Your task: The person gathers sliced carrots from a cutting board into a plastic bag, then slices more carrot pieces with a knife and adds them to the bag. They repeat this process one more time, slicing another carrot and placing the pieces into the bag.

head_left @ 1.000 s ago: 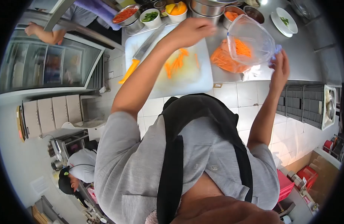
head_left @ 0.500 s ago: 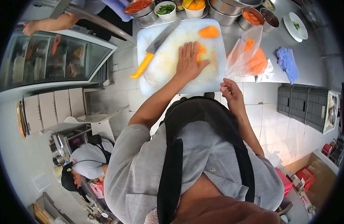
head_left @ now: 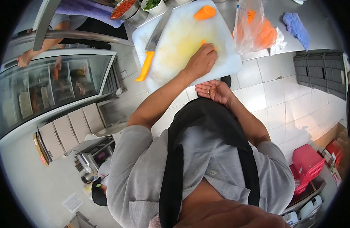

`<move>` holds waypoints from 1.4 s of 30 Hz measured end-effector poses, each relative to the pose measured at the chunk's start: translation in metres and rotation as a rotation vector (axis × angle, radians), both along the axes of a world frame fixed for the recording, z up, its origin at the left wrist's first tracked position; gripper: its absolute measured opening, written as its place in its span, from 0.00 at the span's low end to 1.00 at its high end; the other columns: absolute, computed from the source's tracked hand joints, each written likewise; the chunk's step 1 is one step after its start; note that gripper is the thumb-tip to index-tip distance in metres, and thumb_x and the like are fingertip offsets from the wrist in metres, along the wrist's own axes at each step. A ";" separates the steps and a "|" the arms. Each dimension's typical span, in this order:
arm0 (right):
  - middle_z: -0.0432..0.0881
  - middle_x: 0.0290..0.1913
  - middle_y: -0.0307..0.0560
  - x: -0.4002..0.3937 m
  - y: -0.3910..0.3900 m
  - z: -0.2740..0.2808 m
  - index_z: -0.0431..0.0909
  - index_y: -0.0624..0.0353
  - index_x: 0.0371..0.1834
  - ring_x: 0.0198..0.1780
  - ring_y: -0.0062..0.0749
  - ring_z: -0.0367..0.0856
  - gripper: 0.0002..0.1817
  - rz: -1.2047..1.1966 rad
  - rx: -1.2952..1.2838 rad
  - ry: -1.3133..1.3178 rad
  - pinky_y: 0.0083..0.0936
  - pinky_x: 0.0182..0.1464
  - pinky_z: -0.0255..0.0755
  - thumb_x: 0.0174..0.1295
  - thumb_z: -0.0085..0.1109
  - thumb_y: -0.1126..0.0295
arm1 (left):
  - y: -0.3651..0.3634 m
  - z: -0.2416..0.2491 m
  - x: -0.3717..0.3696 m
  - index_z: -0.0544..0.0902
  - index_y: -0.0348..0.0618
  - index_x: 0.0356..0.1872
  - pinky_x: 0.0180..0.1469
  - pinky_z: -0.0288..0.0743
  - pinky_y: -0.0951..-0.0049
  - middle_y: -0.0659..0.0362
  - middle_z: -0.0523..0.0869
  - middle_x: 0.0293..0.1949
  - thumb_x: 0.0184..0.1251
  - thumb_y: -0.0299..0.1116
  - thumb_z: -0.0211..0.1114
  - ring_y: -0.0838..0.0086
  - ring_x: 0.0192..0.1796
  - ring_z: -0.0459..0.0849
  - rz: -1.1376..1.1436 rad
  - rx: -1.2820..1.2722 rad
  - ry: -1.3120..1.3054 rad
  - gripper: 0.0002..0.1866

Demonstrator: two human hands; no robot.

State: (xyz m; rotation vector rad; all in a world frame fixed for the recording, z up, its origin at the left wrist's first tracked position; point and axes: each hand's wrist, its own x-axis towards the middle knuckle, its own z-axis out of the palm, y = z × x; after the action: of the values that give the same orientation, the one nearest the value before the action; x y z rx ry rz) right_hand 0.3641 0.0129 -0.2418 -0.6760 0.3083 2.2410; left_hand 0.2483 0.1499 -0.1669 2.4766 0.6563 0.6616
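On the white cutting board (head_left: 171, 64), my left hand (head_left: 202, 60) rests with its fingers curled over small orange carrot scraps (head_left: 203, 42) that peek out at the fingertips. My right hand (head_left: 214, 91) is just below the board's near edge, palm up and cupped, fingers apart from a fist; a tiny orange fleck seems to lie in the palm. A yellow-handled knife (head_left: 145, 65) lies along the board's left side, touched by neither hand. Near the far edge of the board sits a chunk of carrot (head_left: 205, 13).
Right of the board is a clear plastic bag (head_left: 248, 32) with orange contents, then a blue cloth (head_left: 296, 30). Bowls of orange shreds (head_left: 124, 9) and chopped greens (head_left: 152, 4) stand behind. At left, another person's arm (head_left: 38, 47) reaches over a glass-topped cooler (head_left: 53, 83).
My left hand went from flat and spread to curled, drawing carrot scraps toward the board's near edge. My right hand moved left under that edge and turned palm up. The view shifted.
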 end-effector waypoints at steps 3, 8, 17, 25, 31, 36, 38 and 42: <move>0.76 0.64 0.64 -0.023 0.007 -0.005 0.70 0.68 0.63 0.67 0.51 0.76 0.26 0.033 0.189 0.322 0.48 0.72 0.68 0.78 0.36 0.57 | -0.036 0.000 -0.021 0.81 0.37 0.42 0.69 0.70 0.59 0.47 0.79 0.52 0.63 0.25 0.65 0.51 0.61 0.77 0.049 -0.051 -0.005 0.08; 0.80 0.61 0.53 -0.049 -0.001 -0.030 0.73 0.62 0.61 0.63 0.42 0.79 0.24 -0.159 0.137 0.475 0.42 0.68 0.73 0.79 0.35 0.55 | -0.087 -0.005 -0.060 0.82 0.36 0.42 0.70 0.69 0.53 0.47 0.81 0.50 0.62 0.23 0.65 0.50 0.62 0.78 -0.005 -0.061 -0.041 0.09; 0.81 0.56 0.54 -0.044 -0.006 -0.010 0.74 0.62 0.58 0.58 0.43 0.83 0.23 -0.042 0.015 0.136 0.43 0.61 0.79 0.79 0.35 0.55 | -0.102 -0.005 -0.086 0.85 0.39 0.44 0.67 0.74 0.58 0.51 0.84 0.52 0.65 0.24 0.66 0.56 0.58 0.83 -0.114 -0.322 -0.136 0.08; 0.83 0.55 0.65 -0.031 0.013 0.029 0.72 0.75 0.57 0.53 0.52 0.86 0.29 0.094 -0.065 -0.110 0.46 0.61 0.80 0.80 0.29 0.57 | 0.011 0.018 -0.038 0.85 0.40 0.46 0.50 0.78 0.65 0.52 0.85 0.43 0.70 0.35 0.66 0.59 0.46 0.84 0.197 -0.139 -0.243 0.11; 0.84 0.54 0.66 -0.025 0.012 0.006 0.74 0.77 0.57 0.55 0.53 0.85 0.31 0.125 0.032 -0.055 0.46 0.64 0.77 0.79 0.33 0.54 | 0.051 -0.011 -0.011 0.83 0.43 0.35 0.48 0.73 0.56 0.55 0.83 0.39 0.65 0.36 0.65 0.55 0.44 0.80 0.065 0.066 -0.078 0.07; 0.84 0.53 0.65 -0.020 0.005 -0.004 0.75 0.75 0.55 0.55 0.52 0.85 0.27 0.063 -0.089 0.022 0.46 0.63 0.78 0.78 0.39 0.56 | -0.041 -0.021 -0.047 0.83 0.45 0.35 0.46 0.72 0.58 0.55 0.81 0.36 0.60 0.30 0.66 0.56 0.42 0.80 -0.106 0.052 -0.103 0.04; 0.84 0.54 0.64 -0.011 0.001 -0.013 0.73 0.73 0.57 0.55 0.52 0.85 0.25 0.027 0.075 0.430 0.47 0.61 0.79 0.77 0.38 0.59 | -0.066 -0.018 -0.060 0.83 0.42 0.36 0.45 0.74 0.60 0.55 0.82 0.34 0.63 0.30 0.66 0.60 0.41 0.81 -0.288 -0.170 -0.095 0.04; 0.84 0.52 0.61 -0.023 -0.001 0.001 0.74 0.71 0.56 0.53 0.53 0.86 0.25 0.048 0.009 0.113 0.47 0.61 0.79 0.78 0.37 0.57 | -0.072 0.022 -0.064 0.84 0.39 0.39 0.44 0.77 0.67 0.57 0.83 0.33 0.69 0.32 0.66 0.69 0.39 0.83 0.086 -0.548 -0.275 0.07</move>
State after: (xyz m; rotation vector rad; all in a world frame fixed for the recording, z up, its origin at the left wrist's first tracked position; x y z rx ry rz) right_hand 0.3413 0.0117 -0.2409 -0.5583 0.3402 2.3302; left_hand 0.1841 0.0782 -0.1451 1.8260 0.7240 0.7231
